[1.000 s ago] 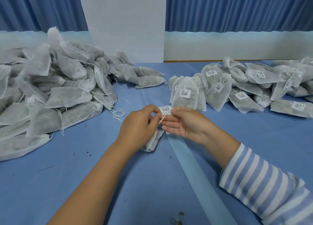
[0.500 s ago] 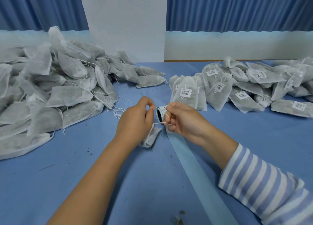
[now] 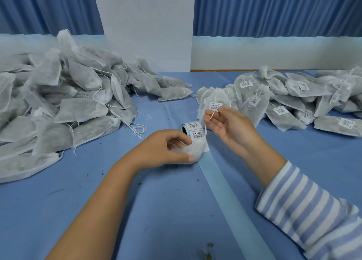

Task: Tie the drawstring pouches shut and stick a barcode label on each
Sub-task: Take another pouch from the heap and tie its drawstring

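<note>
Since 0.5 s ago, the right hand (image 3: 225, 124) has risen above the label roll (image 3: 194, 131), pinching the drawstring (image 3: 212, 115). The left hand (image 3: 166, 150) grips 1 pouch (image 3: 194, 152) just before the roll. Labelled pouches (image 3: 293, 103) lie to the roll's right, and a bigger unlabelled heap (image 3: 58, 103) waits on its left.

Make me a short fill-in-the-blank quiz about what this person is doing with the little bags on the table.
1. The left hand grips a white ____.
2. The right hand pinches a thin ____ that runs down to it.
3. The labelled pile lies on the person's ____ side.
4. The table cloth is ____.

Missing words: pouch; string; right; blue.
</note>
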### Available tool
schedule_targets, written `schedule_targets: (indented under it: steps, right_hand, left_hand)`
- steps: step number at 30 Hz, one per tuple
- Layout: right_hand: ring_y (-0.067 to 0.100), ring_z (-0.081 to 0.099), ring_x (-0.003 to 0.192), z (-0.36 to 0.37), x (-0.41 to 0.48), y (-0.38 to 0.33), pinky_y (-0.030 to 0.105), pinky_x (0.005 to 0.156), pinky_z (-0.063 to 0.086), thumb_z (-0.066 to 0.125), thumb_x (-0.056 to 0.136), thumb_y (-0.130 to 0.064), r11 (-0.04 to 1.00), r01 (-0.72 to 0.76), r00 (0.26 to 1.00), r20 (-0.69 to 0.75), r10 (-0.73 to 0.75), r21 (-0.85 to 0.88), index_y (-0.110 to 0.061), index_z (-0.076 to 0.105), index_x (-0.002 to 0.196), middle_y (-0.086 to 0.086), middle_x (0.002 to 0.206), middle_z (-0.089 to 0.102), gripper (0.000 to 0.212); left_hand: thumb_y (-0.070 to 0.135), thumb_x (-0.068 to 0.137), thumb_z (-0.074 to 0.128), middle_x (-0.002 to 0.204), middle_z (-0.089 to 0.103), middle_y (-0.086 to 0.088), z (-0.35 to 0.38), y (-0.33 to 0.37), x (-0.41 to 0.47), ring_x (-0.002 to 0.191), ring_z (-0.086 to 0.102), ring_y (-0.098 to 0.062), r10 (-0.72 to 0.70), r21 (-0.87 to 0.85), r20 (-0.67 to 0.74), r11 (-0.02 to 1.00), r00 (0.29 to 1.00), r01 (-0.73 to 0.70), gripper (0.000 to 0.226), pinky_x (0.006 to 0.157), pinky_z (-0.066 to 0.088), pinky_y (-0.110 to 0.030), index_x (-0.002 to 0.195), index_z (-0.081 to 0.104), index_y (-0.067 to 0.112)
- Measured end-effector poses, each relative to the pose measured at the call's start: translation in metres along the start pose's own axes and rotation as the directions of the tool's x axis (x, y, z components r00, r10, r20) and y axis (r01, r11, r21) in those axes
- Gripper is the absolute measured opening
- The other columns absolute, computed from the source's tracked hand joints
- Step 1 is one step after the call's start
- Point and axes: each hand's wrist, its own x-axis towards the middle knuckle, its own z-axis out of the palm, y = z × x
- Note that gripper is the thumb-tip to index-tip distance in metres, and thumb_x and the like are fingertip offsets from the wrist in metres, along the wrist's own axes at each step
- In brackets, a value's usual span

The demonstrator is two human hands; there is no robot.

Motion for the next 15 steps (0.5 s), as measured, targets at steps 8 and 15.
schedule_targets:
  steps: [8,15]
  right_hand:
    - [0.011,0.065,0.09,0.005,-0.009,0.009,0.029,0.072,0.057,0.049,0.101,-0.011,0.837,0.309,0.95,0.183,-0.251,-0.451,-0.017,0.054,0.088,0.0,0.096,0.069,0.015]
    - [0.007,0.048,0.113,0.006,-0.023,0.036,0.014,0.083,0.045,0.057,0.097,-0.012,0.387,0.568,0.817,0.554,-0.159,-0.726,-0.023,0.06,0.092,-0.011,0.105,0.055,0.012]
  left_hand:
    - [0.032,0.096,0.061,0.074,0.065,0.011,-0.004,-0.001,0.008,0.063,0.054,-0.006,-0.036,-0.08,-0.553,0.997,0.832,-0.01,0.013,0.069,0.045,-0.026,0.085,0.066,0.025]
    - [0.033,0.098,0.053,0.074,0.057,0.001,-0.009,-0.004,0.014,0.059,0.053,-0.011,-0.329,-0.384,-0.628,0.919,0.706,0.087,0.029,0.049,0.045,-0.022,0.075,0.06,0.018]
